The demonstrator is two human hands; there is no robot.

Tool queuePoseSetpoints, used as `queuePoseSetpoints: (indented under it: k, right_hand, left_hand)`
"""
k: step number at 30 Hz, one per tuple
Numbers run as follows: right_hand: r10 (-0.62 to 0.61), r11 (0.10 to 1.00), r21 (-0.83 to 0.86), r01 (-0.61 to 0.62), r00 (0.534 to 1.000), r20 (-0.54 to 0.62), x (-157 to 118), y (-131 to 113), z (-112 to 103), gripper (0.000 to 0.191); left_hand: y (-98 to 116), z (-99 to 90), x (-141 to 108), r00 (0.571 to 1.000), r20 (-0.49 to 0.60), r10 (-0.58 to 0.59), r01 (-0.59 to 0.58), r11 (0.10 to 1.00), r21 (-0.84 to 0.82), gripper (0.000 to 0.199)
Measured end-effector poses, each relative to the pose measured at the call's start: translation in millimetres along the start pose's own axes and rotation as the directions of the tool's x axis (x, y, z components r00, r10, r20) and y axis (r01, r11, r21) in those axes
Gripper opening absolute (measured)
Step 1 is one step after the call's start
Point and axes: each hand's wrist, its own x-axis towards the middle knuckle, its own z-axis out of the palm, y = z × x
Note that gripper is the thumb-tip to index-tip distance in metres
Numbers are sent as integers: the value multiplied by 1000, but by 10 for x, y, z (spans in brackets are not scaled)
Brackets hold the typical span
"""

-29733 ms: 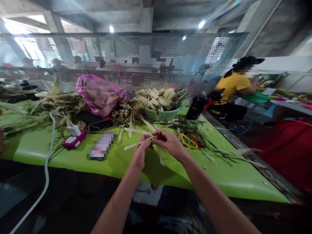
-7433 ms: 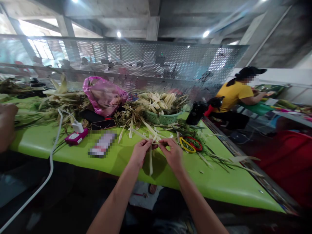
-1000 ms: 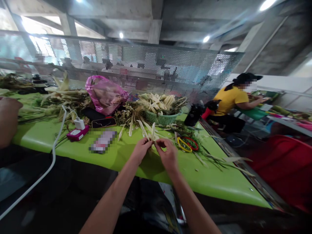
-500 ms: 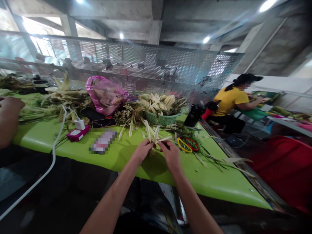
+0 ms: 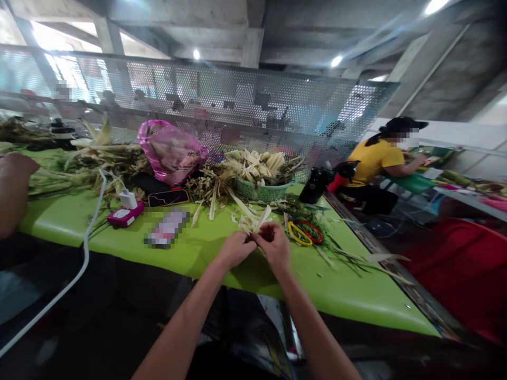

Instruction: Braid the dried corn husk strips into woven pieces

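Observation:
Pale leaf strips stick up and away from me between my two hands, above the green table. My left hand is closed on the lower ends of the strips. My right hand pinches the same bundle from the right, its fingertips meeting those of my left hand. The fingers hide the base of the bundle. Just beyond lies a green basket heaped with pale leaf pieces.
Yellow-and-red-handled scissors lie right of my hands among green stalks. Leftward are a blurred-out phone, a purple power block and a pink bag. A person in yellow sits at right; another person's arm is at left.
My hands have come closer together, fingertips now meeting. The strips, spread in several directions before, now stand closer together and lean right.

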Motion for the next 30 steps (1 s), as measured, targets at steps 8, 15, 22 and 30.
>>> queuePoseSetpoints:
  k: [8, 15, 22, 30]
  right_hand:
    - [127, 975, 165, -152, 980, 154, 16, -29, -35, 32]
    - [85, 965, 244, -101, 994, 75, -25, -199, -49, 26]
    - [46, 953, 290, -83, 990, 131, -16, -169, -82, 16]
    - [-176, 959, -175, 222, 953, 248, 87, -200, -160, 16]
  left_hand:
    - [-97, 34, 19, 999, -22, -32, 21, 923, -384, 36]
    - [-152, 58, 46, 995, -14, -98, 88, 941, -327, 33]
    - [-117, 47, 69, 994, -87, -71, 30, 916, -399, 26]
    - [-70, 37, 83, 977, -88, -194, 101, 785, -611, 19]
